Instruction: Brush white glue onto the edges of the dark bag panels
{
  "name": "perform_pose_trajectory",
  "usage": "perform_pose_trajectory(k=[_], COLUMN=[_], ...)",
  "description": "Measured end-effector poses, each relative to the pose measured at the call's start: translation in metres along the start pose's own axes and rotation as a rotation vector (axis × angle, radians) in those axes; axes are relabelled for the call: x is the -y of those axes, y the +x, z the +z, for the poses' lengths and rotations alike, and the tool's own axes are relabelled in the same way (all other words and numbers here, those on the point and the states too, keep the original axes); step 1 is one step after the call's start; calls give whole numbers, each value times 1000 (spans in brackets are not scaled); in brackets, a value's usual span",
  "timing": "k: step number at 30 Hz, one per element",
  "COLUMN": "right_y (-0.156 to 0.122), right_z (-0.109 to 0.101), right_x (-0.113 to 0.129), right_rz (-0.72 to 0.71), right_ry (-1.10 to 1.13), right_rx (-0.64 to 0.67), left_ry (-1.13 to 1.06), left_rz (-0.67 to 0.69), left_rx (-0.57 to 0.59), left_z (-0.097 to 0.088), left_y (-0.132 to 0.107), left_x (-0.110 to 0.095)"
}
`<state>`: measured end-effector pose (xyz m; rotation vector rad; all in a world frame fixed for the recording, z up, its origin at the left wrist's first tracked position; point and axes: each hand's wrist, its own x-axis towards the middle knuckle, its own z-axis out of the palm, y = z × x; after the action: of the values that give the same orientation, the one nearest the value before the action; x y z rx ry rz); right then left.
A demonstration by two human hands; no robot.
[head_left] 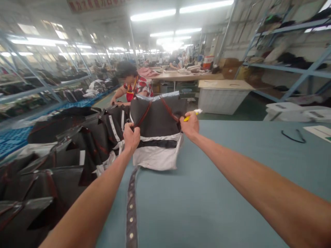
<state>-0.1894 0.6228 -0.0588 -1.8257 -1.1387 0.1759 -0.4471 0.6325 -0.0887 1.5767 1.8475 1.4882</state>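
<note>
Both my arms reach forward over a blue-grey table (232,165). My left hand (131,137) is closed on the left edge of a dark grey garment piece (157,117) with reddish-brown trim and a white lower band. My right hand (190,125) grips the piece's right edge and also holds a yellow and white marker (193,114) that sticks out to the right. The piece is lifted upright off the table, and its white lower part rests on the surface.
A long pile of similar dark garment pieces (51,162) runs along the table's left side. A dark snap-button strip (131,206) lies on the table near me. A person (134,86) works at the far end. Blue shelving (297,65) stands on the right, with a white bin (222,96) beyond the table.
</note>
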Motion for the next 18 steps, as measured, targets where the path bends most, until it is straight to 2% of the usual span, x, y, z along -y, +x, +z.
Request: perform_pose_trajectory(k=[2,5,9,12,15,18], right_y=[-11,-26,-33,-22,3,32], right_z=[17,34,46,53,65,87], right_x=[-24,-54,-77,-79,-73,-69], right_rz=[36,89,128,104,54,28], right_ry=[-22,-43,-43,-21,21,77], right_rx=[33,68,71,44,-1,-51], left_ry=[7,7,-13,-38,-64,-104], left_rz=[-63,-120,-136,-119,-81,-19], left_rx=[20,55,42,-15,-74,-131], left_z=[17,31,35,39,49,67], left_y=[-16,-35,-38,-21,12,46], left_x=[28,61,80,80,75,75])
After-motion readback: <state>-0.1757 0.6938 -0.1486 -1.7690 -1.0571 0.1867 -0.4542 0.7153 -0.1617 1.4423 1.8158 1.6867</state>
